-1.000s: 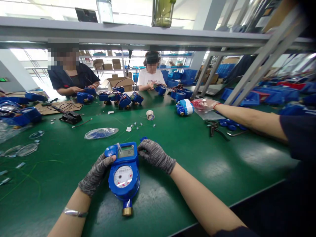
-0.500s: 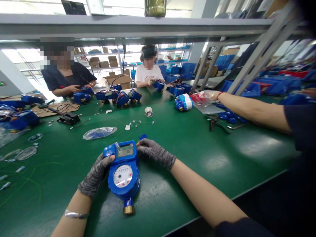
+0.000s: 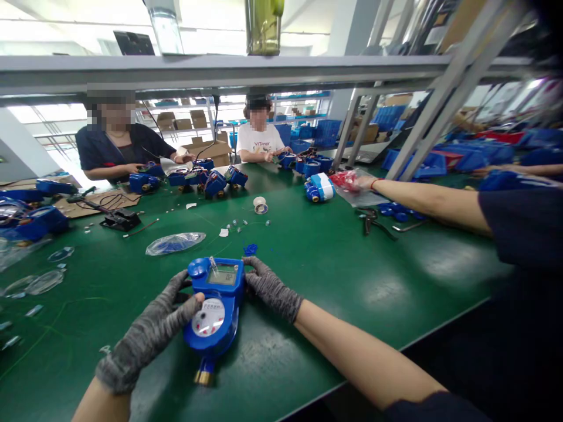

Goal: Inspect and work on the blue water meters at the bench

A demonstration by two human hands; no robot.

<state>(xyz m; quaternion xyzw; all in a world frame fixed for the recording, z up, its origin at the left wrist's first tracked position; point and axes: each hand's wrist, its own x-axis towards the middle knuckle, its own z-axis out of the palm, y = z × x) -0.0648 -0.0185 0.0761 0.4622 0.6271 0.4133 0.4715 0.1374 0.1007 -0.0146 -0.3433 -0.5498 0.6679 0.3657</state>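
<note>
In front of me on the green table, a blue water meter (image 3: 220,316) lies face up. It has a small lit-grey display at the top, a round white dial and a brass threaded end towards me. My left hand (image 3: 158,316), in a grey fingerless glove, grips its left side, thumb over the dial's edge and fingers by the round blue cap. My right hand (image 3: 270,287), gloved alike, holds the display housing from the right; some of its fingers are hidden behind the meter. Just beyond the meter lies a small heap of blue bits (image 3: 250,249).
A clear bag (image 3: 176,244) and a white spool (image 3: 260,205) lie farther back. Pliers (image 3: 369,220) are at right, near a co-worker's arm (image 3: 422,199) reaching across to a red-filled bag (image 3: 347,180). Two people sit opposite behind several blue meters (image 3: 215,183). A shelf beam (image 3: 264,73) crosses above.
The meter has turned slightly, its brass end swinging left. My left thumb has shifted from beside the display down to the dial. My right hand stays at the housing. The view has tilted up.
</note>
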